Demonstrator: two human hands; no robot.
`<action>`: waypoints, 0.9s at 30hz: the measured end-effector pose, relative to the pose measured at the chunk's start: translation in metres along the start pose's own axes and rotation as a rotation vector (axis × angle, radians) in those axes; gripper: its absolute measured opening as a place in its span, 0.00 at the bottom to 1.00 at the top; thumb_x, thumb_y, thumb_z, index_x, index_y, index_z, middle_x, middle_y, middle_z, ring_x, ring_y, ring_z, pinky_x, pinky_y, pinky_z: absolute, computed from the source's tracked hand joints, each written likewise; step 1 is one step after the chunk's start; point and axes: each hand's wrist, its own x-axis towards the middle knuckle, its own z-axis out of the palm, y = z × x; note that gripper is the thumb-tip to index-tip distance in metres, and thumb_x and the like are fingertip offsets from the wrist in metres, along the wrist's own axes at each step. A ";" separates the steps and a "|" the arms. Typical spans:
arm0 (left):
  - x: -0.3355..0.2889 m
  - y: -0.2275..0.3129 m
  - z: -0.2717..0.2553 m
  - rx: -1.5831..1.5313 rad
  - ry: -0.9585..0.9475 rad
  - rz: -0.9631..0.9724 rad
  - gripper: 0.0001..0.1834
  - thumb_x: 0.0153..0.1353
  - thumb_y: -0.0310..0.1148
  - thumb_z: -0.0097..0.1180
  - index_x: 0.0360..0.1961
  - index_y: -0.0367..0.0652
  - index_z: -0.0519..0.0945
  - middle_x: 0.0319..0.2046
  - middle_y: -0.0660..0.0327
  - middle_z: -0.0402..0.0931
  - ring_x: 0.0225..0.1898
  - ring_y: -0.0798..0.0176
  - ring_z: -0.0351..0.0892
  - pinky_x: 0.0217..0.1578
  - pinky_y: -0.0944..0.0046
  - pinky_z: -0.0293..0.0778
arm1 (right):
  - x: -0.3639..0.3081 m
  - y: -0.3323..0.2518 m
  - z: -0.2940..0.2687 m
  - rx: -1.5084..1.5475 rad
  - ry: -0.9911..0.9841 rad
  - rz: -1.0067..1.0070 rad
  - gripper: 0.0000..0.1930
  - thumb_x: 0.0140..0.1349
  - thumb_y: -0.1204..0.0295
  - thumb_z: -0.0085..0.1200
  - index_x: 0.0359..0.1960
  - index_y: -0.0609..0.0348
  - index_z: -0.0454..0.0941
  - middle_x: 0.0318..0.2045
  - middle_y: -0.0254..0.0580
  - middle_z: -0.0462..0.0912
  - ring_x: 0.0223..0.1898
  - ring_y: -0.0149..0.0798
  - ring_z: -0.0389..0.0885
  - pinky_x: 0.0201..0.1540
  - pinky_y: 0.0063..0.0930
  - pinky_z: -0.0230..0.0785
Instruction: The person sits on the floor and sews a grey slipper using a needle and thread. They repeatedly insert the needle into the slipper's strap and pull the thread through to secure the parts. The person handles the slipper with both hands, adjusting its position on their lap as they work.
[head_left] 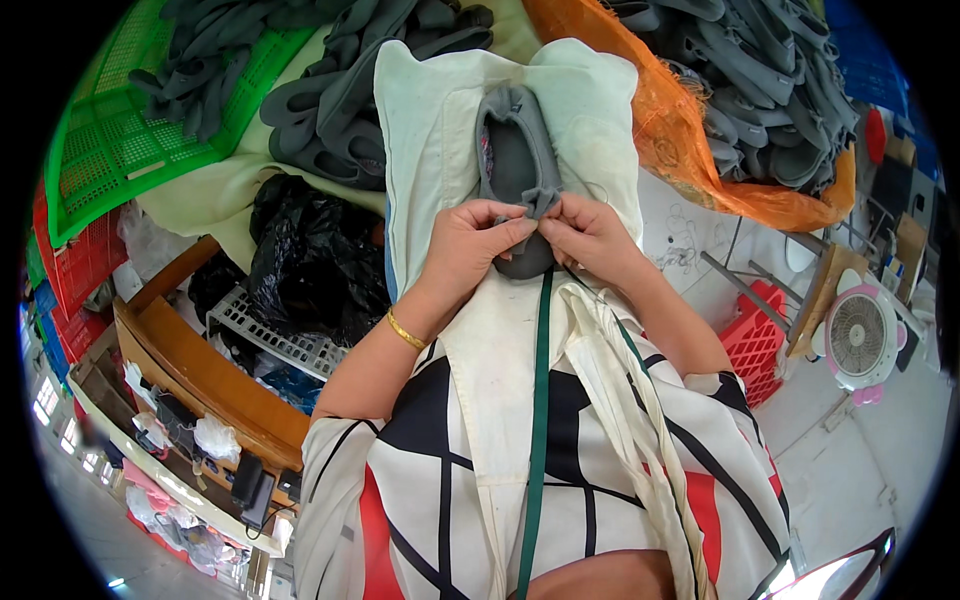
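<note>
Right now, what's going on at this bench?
A person holds a grey slipper on a pale cloth over their lap. The left hand and right hand both pinch the slipper's heel edge, fingertips almost meeting. More grey slippers lie heaped in a green crate to the left and on an orange sack to the right.

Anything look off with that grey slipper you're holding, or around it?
Nothing stands out. The grey slipper lies straight on the pale cloth, toe away, and looks intact. The left hand and right hand pinch its heel edge. The piles of grey slippers behind are loose but contained.
</note>
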 end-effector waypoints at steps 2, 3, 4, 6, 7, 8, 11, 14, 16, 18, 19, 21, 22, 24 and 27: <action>0.000 0.001 0.000 -0.004 -0.003 -0.008 0.11 0.60 0.28 0.68 0.43 0.36 0.85 0.33 0.63 0.84 0.30 0.75 0.77 0.30 0.74 0.73 | 0.001 -0.003 0.005 -0.023 0.034 0.002 0.08 0.71 0.68 0.54 0.44 0.60 0.76 0.23 0.27 0.75 0.22 0.21 0.70 0.26 0.18 0.63; 0.000 0.001 0.000 0.005 -0.002 -0.007 0.11 0.60 0.28 0.68 0.43 0.36 0.85 0.33 0.63 0.84 0.30 0.76 0.77 0.30 0.75 0.73 | 0.001 -0.003 0.005 0.009 0.034 -0.006 0.10 0.70 0.67 0.55 0.46 0.60 0.75 0.23 0.27 0.75 0.22 0.21 0.70 0.26 0.18 0.63; 0.000 0.002 0.000 0.013 -0.001 -0.007 0.11 0.60 0.28 0.68 0.43 0.36 0.85 0.32 0.63 0.84 0.30 0.76 0.77 0.30 0.75 0.73 | 0.001 -0.004 0.006 0.041 0.035 -0.014 0.12 0.70 0.66 0.56 0.48 0.60 0.74 0.23 0.27 0.75 0.23 0.21 0.70 0.26 0.18 0.63; -0.001 0.001 0.001 0.039 0.001 0.008 0.11 0.60 0.29 0.68 0.42 0.37 0.85 0.31 0.65 0.83 0.29 0.77 0.76 0.29 0.75 0.72 | 0.001 -0.004 0.005 0.087 0.031 -0.038 0.16 0.70 0.64 0.57 0.52 0.60 0.71 0.23 0.28 0.75 0.24 0.21 0.70 0.27 0.18 0.62; -0.001 0.001 0.001 0.052 0.002 0.016 0.11 0.61 0.29 0.68 0.42 0.37 0.85 0.31 0.65 0.83 0.28 0.77 0.76 0.29 0.75 0.72 | 0.001 -0.005 0.005 0.103 0.027 -0.055 0.18 0.69 0.63 0.57 0.53 0.60 0.70 0.23 0.28 0.75 0.24 0.21 0.70 0.27 0.18 0.63; -0.001 0.002 0.002 0.071 0.001 0.022 0.10 0.60 0.29 0.69 0.42 0.37 0.85 0.30 0.66 0.82 0.28 0.77 0.75 0.29 0.76 0.71 | 0.001 -0.004 0.005 0.119 0.025 -0.070 0.19 0.69 0.63 0.57 0.55 0.60 0.69 0.24 0.28 0.75 0.25 0.21 0.70 0.28 0.19 0.63; -0.002 0.005 0.004 0.112 -0.004 0.038 0.10 0.60 0.30 0.69 0.41 0.37 0.86 0.29 0.67 0.82 0.27 0.78 0.74 0.28 0.77 0.70 | 0.004 -0.004 0.007 0.010 0.069 -0.087 0.19 0.69 0.63 0.57 0.55 0.60 0.69 0.24 0.28 0.74 0.26 0.21 0.70 0.29 0.19 0.62; -0.002 0.004 0.006 0.116 -0.020 0.043 0.09 0.60 0.29 0.68 0.40 0.38 0.86 0.28 0.67 0.81 0.26 0.78 0.74 0.28 0.76 0.70 | 0.009 -0.001 0.014 -0.029 0.143 -0.175 0.16 0.70 0.66 0.55 0.55 0.58 0.69 0.22 0.24 0.69 0.21 0.18 0.63 0.23 0.15 0.53; -0.001 0.003 0.008 0.115 -0.030 0.037 0.08 0.61 0.29 0.68 0.39 0.38 0.86 0.28 0.68 0.81 0.26 0.78 0.74 0.28 0.76 0.70 | 0.009 -0.007 0.019 0.052 0.111 -0.130 0.16 0.70 0.66 0.55 0.55 0.56 0.70 0.23 0.25 0.71 0.21 0.18 0.64 0.24 0.14 0.55; 0.000 0.002 0.007 0.165 -0.024 0.039 0.08 0.61 0.28 0.67 0.40 0.38 0.85 0.28 0.68 0.81 0.27 0.78 0.74 0.29 0.76 0.70 | 0.007 -0.020 0.019 0.050 0.089 -0.056 0.15 0.69 0.67 0.55 0.54 0.55 0.71 0.24 0.26 0.73 0.23 0.19 0.67 0.25 0.15 0.58; 0.001 0.001 0.007 0.190 -0.022 0.041 0.08 0.61 0.28 0.67 0.40 0.38 0.85 0.28 0.68 0.81 0.27 0.78 0.74 0.30 0.76 0.70 | 0.003 -0.028 0.017 0.008 0.083 -0.005 0.15 0.68 0.68 0.56 0.53 0.55 0.72 0.25 0.28 0.74 0.24 0.20 0.70 0.25 0.17 0.60; 0.000 -0.002 0.009 0.197 0.006 0.112 0.08 0.62 0.28 0.66 0.40 0.37 0.84 0.31 0.68 0.81 0.30 0.77 0.75 0.33 0.75 0.71 | 0.001 -0.031 0.011 -0.229 0.182 -0.148 0.14 0.65 0.69 0.59 0.50 0.56 0.76 0.27 0.32 0.77 0.27 0.26 0.74 0.27 0.21 0.65; 0.000 -0.004 0.010 0.200 0.020 0.148 0.08 0.62 0.28 0.66 0.40 0.37 0.84 0.32 0.67 0.81 0.31 0.77 0.76 0.34 0.75 0.72 | 0.002 -0.030 0.008 -0.423 0.289 -0.343 0.13 0.63 0.69 0.61 0.48 0.57 0.77 0.27 0.35 0.78 0.28 0.31 0.76 0.29 0.24 0.68; 0.000 -0.006 0.010 0.298 0.023 0.211 0.08 0.61 0.27 0.65 0.41 0.36 0.83 0.34 0.67 0.81 0.34 0.75 0.76 0.37 0.74 0.72 | 0.002 -0.034 0.006 -0.722 0.383 -0.661 0.11 0.58 0.69 0.64 0.42 0.57 0.80 0.28 0.39 0.79 0.29 0.39 0.78 0.31 0.29 0.71; -0.002 -0.007 0.011 0.487 0.018 0.323 0.09 0.60 0.26 0.65 0.41 0.36 0.83 0.36 0.66 0.80 0.37 0.74 0.77 0.40 0.72 0.72 | 0.002 -0.039 0.007 -0.963 0.343 -0.962 0.08 0.51 0.71 0.65 0.32 0.56 0.81 0.28 0.39 0.78 0.31 0.45 0.77 0.34 0.32 0.72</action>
